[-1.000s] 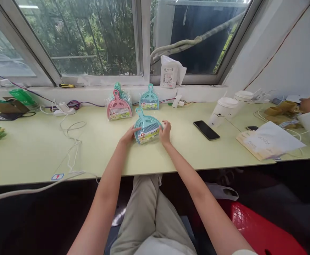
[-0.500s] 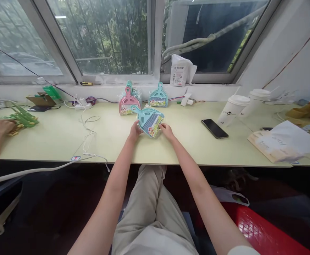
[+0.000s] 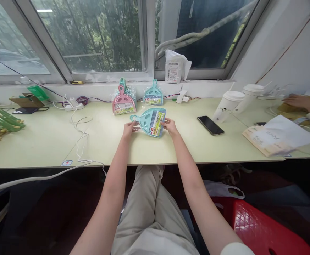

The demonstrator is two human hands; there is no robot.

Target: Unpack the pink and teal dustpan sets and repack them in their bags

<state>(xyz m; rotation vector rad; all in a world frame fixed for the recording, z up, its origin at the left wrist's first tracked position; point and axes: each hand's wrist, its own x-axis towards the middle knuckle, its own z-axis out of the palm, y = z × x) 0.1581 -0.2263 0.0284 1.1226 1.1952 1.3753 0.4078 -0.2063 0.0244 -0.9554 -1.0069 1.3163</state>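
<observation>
Clear-bagged teal plastic dustpan-and-brush set (image 3: 150, 122) held pretty much sideways, handle-side wrapping pinched in left grip (image 3: 129, 129), wide end in right grip (image 3: 170, 126).

I can make out "Fore" on the beige-and-white paper bag (image 3: 260, 141), right side of desk (image 3: 181, 148). Its larger grey lettering: uncertain. Labels on the turquoise plastic dustpan set (image 3: 145, 122), pink plastic dustpan set (image 3: 121, 98) and white plastic-wrapped pack (image 3: 173, 69): too small to read. Blue-bordered sticker (image 3: 67, 163): red mark, unclear.
</observation>
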